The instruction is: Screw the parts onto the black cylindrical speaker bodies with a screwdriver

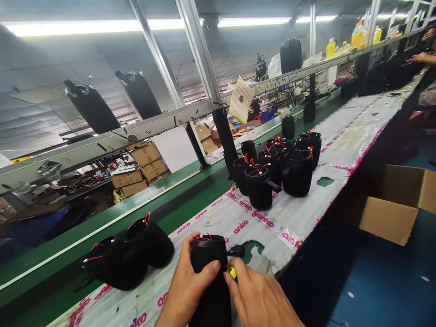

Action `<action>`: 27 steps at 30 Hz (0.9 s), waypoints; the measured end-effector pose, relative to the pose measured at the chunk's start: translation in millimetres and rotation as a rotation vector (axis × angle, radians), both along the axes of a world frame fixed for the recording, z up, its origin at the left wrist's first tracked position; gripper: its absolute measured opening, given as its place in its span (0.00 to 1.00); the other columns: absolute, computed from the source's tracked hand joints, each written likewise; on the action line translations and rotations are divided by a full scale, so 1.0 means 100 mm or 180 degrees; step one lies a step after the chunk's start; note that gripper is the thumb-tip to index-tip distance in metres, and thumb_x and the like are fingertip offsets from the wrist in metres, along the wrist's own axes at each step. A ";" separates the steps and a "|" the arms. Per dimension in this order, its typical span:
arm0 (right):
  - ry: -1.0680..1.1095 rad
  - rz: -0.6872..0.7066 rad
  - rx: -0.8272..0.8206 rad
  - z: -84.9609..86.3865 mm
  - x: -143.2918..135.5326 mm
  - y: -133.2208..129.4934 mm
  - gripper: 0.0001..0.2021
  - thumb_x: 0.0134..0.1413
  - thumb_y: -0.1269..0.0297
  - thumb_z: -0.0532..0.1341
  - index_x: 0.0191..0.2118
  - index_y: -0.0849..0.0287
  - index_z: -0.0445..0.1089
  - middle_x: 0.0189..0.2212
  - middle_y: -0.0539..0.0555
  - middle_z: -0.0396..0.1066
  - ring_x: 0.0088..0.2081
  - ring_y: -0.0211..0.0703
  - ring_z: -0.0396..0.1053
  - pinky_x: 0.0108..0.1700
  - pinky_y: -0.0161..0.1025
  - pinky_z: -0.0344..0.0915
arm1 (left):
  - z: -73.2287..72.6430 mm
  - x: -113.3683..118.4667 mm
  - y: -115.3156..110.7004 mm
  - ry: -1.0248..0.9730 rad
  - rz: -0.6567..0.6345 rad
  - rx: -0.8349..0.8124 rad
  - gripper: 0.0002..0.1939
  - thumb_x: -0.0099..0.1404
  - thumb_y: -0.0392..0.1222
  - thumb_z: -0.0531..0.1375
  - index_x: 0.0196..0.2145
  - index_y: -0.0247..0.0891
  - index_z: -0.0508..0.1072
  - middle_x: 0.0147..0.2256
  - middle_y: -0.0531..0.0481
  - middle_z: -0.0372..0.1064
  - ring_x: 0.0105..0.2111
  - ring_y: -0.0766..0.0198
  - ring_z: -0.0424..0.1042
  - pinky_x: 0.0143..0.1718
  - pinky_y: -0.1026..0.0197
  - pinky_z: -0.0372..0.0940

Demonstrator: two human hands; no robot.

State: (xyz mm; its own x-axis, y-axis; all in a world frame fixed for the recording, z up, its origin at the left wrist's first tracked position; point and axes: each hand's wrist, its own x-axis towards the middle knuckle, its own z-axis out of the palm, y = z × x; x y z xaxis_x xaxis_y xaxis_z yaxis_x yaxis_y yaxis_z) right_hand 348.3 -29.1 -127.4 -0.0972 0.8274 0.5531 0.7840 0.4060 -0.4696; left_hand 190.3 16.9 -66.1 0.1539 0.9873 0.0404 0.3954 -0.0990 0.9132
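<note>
My left hand (195, 277) is wrapped round a black cylindrical housing (208, 259), its thumb across the side facing me. Red wires show in the housing's open top, and a black strap (235, 251) sticks out to the right. My right hand (254, 290) is closed in a pinch on a small yellow-green object (232, 272) against the housing's right side. Fingers cover most of that object, so its kind cannot be made out. Left of my hands, two more black housings (155, 245) lie close together, with red wires at their tops.
Several black housings (260, 190) with red wires stand farther along the white printed sheet (252, 222). Beside it runs a green conveyor belt (190, 204). A cardboard box (390, 220) sits lower right. Slanted metal posts (200, 54) and a rail rise beyond. Another person's hand (422, 57) is far right.
</note>
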 end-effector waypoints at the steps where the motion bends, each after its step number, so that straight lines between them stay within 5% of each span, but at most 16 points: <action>1: -0.0008 -0.0031 0.0030 -0.01 -0.01 0.00 0.05 0.68 0.67 0.47 0.42 0.54 0.59 0.23 0.50 0.73 0.19 0.48 0.73 0.18 0.41 0.52 | -0.02 0.00 -0.01 0.0052 0.0080 0.0098 0.39 0.52 0.57 0.67 0.57 0.42 0.60 0.48 0.44 0.72 0.47 0.49 0.73 0.52 0.50 0.65; 7: -0.0091 -0.0147 0.0199 -0.03 -0.11 0.01 0.06 0.69 0.67 0.46 0.42 0.55 0.58 0.22 0.50 0.73 0.18 0.46 0.72 0.17 0.41 0.51 | -0.12 -0.01 -0.07 0.0087 0.0623 0.0312 0.43 0.50 0.60 0.67 0.60 0.44 0.58 0.52 0.45 0.70 0.51 0.48 0.71 0.55 0.49 0.64; 12: -0.0078 -0.0142 0.0209 -0.02 -0.15 0.00 0.06 0.68 0.67 0.46 0.39 0.54 0.58 0.21 0.49 0.71 0.16 0.45 0.71 0.16 0.41 0.48 | -0.05 0.07 -0.19 0.0179 0.0887 0.0417 0.42 0.53 0.58 0.64 0.61 0.44 0.58 0.54 0.45 0.68 0.54 0.48 0.68 0.57 0.48 0.61; 27: -0.0300 0.0068 -0.0281 0.16 -0.12 -0.01 0.04 0.64 0.71 0.52 0.38 0.57 0.62 0.21 0.50 0.74 0.18 0.49 0.74 0.16 0.41 0.48 | -0.04 0.16 -0.29 0.0428 0.1287 0.0646 0.37 0.54 0.54 0.63 0.58 0.42 0.59 0.49 0.43 0.68 0.50 0.47 0.70 0.55 0.44 0.62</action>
State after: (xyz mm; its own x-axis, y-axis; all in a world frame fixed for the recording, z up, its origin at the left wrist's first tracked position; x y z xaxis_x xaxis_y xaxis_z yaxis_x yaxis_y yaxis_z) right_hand 336.4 -30.1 -111.5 -0.1635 0.8697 0.4657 0.8180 0.3834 -0.4288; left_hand 206.6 -11.9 -70.6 -0.2243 0.9433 0.2448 0.5525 -0.0838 0.8293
